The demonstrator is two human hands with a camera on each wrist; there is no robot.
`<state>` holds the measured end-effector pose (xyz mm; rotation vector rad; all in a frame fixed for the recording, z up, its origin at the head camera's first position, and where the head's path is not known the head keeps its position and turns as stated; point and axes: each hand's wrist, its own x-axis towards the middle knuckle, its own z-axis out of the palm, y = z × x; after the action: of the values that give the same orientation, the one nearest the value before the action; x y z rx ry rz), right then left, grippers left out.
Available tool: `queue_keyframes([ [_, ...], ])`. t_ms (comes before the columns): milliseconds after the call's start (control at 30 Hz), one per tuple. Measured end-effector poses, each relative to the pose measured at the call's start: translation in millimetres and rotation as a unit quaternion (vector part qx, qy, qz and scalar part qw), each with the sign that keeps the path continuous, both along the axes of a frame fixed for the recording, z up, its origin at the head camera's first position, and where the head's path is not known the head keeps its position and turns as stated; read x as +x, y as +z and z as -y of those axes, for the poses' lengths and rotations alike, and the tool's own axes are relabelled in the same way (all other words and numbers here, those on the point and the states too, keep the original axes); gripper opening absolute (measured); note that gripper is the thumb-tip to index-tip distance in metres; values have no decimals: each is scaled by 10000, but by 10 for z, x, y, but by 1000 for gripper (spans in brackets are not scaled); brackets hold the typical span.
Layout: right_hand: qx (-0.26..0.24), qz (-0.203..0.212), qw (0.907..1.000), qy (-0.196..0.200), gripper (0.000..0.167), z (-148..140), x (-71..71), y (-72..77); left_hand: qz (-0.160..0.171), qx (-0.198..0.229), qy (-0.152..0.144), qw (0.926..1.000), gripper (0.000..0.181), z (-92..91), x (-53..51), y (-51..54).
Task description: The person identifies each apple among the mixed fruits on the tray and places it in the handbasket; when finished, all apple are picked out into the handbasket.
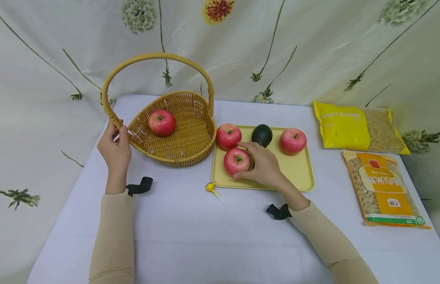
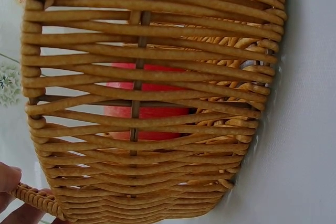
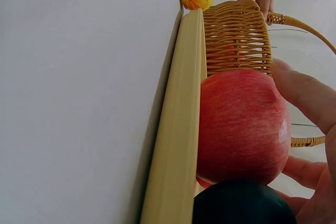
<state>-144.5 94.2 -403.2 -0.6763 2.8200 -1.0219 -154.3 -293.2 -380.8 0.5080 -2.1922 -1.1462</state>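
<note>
At the left, my left hand [image 1: 115, 152] grips the lower end of the handle of a wicker basket [image 1: 186, 159]; in the left wrist view its fingertips hold the handle [image 2: 35, 199]. One red apple [image 1: 162, 122] lies inside the basket. My right hand [image 1: 264, 165] curls its thumb and fingers around the right side of a red apple [image 1: 237, 161], which is on a yellow tray [image 1: 294, 177]. In the right wrist view a dark green rounded item [image 3: 244, 205] sits close to this apple [image 3: 244, 127], partly cut off by the frame.
Also on the tray are two more apples [image 1: 228, 136] [image 1: 292, 141] and a dark green avocado-like fruit [image 1: 261, 135]. A yellow-wrapped lollipop [image 1: 210, 187] lies before the tray. Two food packets, one yellow [image 1: 344, 126] and one orange [image 1: 383, 181], lie at the right.
</note>
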Motion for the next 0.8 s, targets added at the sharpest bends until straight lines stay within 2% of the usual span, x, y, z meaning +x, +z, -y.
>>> queue_keyframes([
  [200, 157, -69, 9999, 24, 85, 8, 1, -13, -20, -36, 3, 10000, 37, -4, 2, 2],
  [533, 498, -445, 9978, 28, 82, 44, 27, -32, -13, -44, 5, 10000, 38, -2, 8, -2],
  [800, 496, -590, 9970, -17, 79, 54, 37, -56, 3, 40, -12, 10000, 37, 1, 5, 3],
])
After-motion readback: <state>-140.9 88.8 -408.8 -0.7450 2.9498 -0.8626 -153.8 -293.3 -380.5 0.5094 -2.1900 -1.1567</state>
